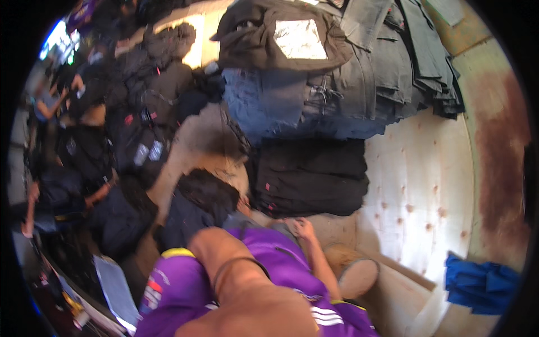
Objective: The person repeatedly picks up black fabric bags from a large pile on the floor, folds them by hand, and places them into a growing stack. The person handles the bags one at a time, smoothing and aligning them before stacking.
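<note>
A dark grey garment [241, 223] lies over my lap, mostly hidden by my purple top. My left hand [244, 206] shows only in part at its far edge, beside a bunched black garment [208, 191]; its fingers look closed on the cloth. On the other side, my right hand [304, 229] pinches the same grey garment with bent fingers. Just ahead of both hands rests a neat stack of folded black garments [314, 177], which neither hand clearly touches.
Beyond it rises a large pile of grey and blue trousers [359, 84], topped by a dark garment [252, 42] with a white sheet. Black clothes [151, 78] heap at left, where other people [48, 104] work. A pale wooden panel [418, 191] and blue cloth [482, 283] are at right.
</note>
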Available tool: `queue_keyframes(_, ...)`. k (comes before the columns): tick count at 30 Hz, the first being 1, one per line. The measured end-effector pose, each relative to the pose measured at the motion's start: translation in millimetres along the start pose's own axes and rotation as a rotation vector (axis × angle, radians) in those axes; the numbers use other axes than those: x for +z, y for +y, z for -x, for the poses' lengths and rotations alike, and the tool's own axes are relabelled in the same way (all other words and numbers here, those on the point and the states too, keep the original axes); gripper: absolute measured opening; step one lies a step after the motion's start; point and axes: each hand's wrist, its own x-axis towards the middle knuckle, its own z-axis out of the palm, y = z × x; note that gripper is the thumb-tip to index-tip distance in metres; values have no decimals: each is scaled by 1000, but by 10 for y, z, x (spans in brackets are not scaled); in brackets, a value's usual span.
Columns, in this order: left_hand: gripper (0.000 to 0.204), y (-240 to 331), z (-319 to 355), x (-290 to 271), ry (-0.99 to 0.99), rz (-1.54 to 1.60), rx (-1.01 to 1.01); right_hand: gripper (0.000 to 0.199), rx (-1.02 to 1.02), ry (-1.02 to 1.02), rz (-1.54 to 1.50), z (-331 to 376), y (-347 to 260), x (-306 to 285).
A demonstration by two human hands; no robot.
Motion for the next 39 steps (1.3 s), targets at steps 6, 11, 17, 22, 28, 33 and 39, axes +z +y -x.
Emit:
queue_keyframes(6, 41, 440, -265, -214, 318, -21, 219, 39, 45, 3, -83, 58, 15, -70)
queue_keyframes(11, 47, -21, 555, -1372, 171, -578, -299, 37, -109, -17, -32, -102, -720, -465)
queue_keyframes(17, 100, 95, 3794, -2805, -726, -1154, -2390, 36, -883, 386, 74, -512, -2970, -1230)
queue_keyframes(22, 109, 754, 4986, -3107, -36, -694, -2657, 39, -1134, 406, -99, -576, -4578, -1361)
queue_keyframes(28, 93, 1032, 4599, -3131, -59, -855, -2557, 108, -527, 256, -1042, -1055, -5393, -1423)
queue_keyframes(33, 40, 1088, 4336, -2942, 485, -1220, -1782, 29, -434, 263, -1353, -986, -5752, -2011)
queue_keyframes(39, 20, 636, 2636, -3127, 558, -1102, -970, 10, -1276, 316, -472, 596, -5378, -1860)
